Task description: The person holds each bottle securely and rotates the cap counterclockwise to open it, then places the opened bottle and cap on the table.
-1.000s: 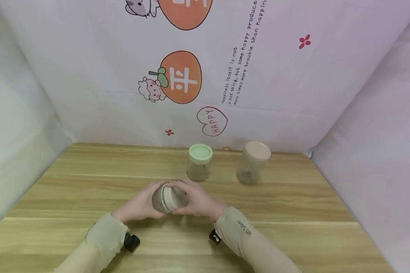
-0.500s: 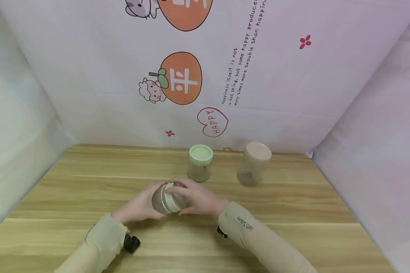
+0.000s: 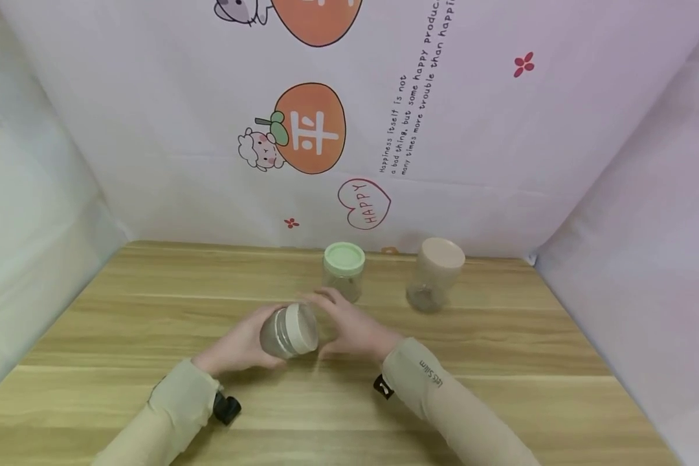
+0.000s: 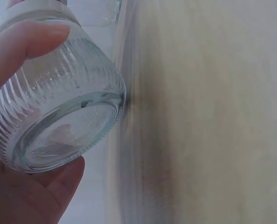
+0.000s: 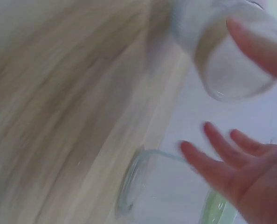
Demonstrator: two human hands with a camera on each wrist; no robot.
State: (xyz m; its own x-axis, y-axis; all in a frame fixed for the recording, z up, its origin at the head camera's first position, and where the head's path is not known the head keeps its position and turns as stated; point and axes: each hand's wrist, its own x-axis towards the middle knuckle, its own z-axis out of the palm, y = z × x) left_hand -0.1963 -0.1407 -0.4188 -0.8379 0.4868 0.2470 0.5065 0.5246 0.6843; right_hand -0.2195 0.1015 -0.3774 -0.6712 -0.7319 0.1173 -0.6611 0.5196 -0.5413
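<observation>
A ribbed clear glass jar [image 4: 59, 102] with a whitish lid [image 3: 301, 329] is gripped by my left hand [image 3: 241, 346], fingers and thumb around its glass body. It tilts so that the lid points right, toward my right hand [image 3: 355, 330]. That hand is spread, its fingers apart from the lid; the right wrist view shows a gap between lid and fingertips [image 5: 208, 128]. Just behind the right fingers stands a glass jar with a green lid [image 3: 344, 257], its lower part partly covered by the hand.
A taller clear jar with a beige-pink lid [image 3: 443, 254] stands at the back right of the wooden table [image 3: 501, 362]. A white printed cloth [image 3: 454, 129] hangs behind the table, with white cloth walls at both sides.
My right hand has let go of the lid and drawn back to the right, its fingers opening. The left hand keeps its grip, and the jar's lid now shows more fully.
</observation>
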